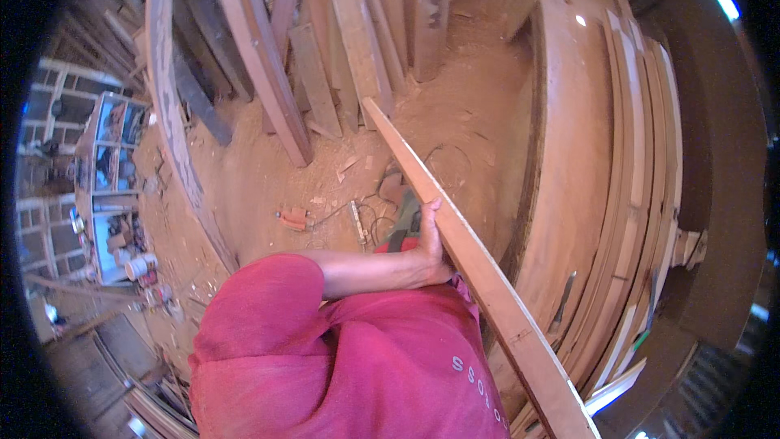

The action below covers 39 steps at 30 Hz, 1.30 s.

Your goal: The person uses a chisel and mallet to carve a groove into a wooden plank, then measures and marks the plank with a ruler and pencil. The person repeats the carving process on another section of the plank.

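Note:
A long wooden board [487,276] runs slantwise across the view, from the floor area ahead down past my right side. My left hand [433,244] reaches across my body and is closed on the board's left side. Its thumb points up along the edge, while most of the fingers are hidden. The far end of the board meets the foot of a leaning plank [351,24]. My right hand is out of view.
Several planks [268,65] lean ahead. A power strip [358,222] with cords and an orange tool [294,219] lie on the dusty floor. To the right, long boards [630,195] lie beside a wide slab [573,114]. A shelf [101,187] and a white bucket [140,266] stand left.

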Tool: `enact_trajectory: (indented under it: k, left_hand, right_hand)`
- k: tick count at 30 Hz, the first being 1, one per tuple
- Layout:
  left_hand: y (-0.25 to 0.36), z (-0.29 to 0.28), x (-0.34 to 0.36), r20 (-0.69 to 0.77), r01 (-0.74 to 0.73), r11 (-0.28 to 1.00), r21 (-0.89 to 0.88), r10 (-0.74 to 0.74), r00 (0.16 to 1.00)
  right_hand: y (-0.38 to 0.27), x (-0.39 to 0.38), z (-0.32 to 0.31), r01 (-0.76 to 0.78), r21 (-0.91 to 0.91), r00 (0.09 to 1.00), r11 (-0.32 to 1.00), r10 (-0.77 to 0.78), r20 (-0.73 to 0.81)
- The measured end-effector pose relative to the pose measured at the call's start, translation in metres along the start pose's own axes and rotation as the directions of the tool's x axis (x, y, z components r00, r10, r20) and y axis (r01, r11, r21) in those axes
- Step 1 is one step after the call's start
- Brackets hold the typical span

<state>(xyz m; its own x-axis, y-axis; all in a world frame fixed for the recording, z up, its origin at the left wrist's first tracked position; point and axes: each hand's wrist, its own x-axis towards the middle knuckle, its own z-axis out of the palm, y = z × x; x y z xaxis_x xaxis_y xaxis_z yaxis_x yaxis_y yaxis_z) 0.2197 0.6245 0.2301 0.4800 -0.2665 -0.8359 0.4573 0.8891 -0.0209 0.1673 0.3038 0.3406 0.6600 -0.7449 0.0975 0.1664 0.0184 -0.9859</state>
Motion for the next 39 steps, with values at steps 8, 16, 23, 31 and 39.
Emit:
enact_trajectory:
  k: [8,16,23,31,39]
  left_hand:
    - [0.088,-0.083,-0.041,-0.003,-0.216,0.909,-0.358,0.230,0.973]
    - [0.218,-0.151,-0.080,-0.011,-0.325,0.753,-0.572,0.389,0.921]
    - [0.364,-0.209,-0.087,0.036,-0.262,0.738,-0.622,0.361,0.932]
    - [0.456,-0.259,-0.079,0.186,-0.223,0.673,-0.705,0.478,0.858]
    - [0.486,-0.278,-0.097,-0.200,-0.574,0.727,-0.376,0.542,0.817]
  right_hand:
    - [-0.022,-0.013,0.164,0.068,0.035,0.942,0.997,-0.076,0.326]
    - [-0.047,-0.095,0.366,0.130,0.099,0.804,0.987,-0.164,0.572]
    - [-0.072,-0.193,0.542,0.179,0.156,0.694,0.971,-0.237,0.680]
    - [-0.128,-0.288,0.700,0.240,0.294,0.573,0.925,-0.380,0.726]
    - [-0.192,-0.381,0.826,0.225,0.448,0.461,0.865,-0.500,0.734]
